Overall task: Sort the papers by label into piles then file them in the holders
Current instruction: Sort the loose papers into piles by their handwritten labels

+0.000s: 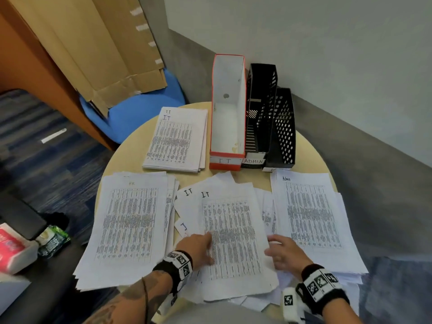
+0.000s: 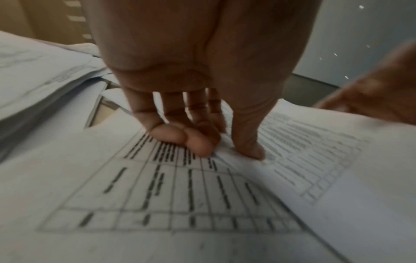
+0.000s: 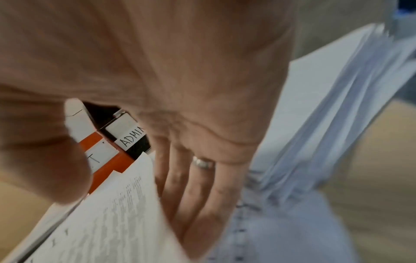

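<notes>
Your left hand (image 1: pixel 198 247) rests on the near-left part of the top IT sheet (image 1: pixel 233 242); in the left wrist view the fingertips (image 2: pixel 198 144) and thumb press down, seemingly gathering the paper, fingers only lightly bent. Your right hand (image 1: pixel 284 252) lies at the sheet's right edge, fingers extended under the lifted margin, holding nothing firmly. That sheet tops the unsorted heap at the table's (image 1: pixel 131 148) near centre. HR pile (image 1: pixel 131 220) lies left, Admin pile (image 1: pixel 311 213) right, IT pile (image 1: pixel 175 139) behind, beside the orange IT holder (image 1: pixel 225 160). Sorting appears unfinished; filing not begun. Next move likely requires separating one sheet only and carrying it to the far IT pile.
</notes>
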The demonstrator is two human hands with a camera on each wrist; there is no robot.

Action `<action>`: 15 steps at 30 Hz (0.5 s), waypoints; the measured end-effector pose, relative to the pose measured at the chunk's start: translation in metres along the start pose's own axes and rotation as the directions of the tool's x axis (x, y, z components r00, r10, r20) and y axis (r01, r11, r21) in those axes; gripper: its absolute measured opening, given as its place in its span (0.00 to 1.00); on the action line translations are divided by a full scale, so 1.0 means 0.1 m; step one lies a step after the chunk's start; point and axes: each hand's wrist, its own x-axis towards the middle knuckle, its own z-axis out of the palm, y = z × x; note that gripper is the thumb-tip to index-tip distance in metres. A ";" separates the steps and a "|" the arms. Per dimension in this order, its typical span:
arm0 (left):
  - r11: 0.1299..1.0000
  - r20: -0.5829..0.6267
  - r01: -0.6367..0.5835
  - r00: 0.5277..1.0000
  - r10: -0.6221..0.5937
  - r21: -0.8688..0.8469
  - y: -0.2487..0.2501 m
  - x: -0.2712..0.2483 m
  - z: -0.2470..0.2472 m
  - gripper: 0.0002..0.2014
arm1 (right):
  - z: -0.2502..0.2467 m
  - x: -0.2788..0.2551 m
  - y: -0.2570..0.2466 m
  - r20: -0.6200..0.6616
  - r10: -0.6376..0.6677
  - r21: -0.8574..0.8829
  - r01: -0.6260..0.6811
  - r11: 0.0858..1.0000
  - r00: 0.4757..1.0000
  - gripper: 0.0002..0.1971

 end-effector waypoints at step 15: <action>0.986 -0.098 -0.019 0.995 0.035 0.166 -0.04 0.15 0.01 0.58 | 0.15 0.33 -0.08 -0.314 -0.125 -0.540 -0.069 0.839 0.941 0.22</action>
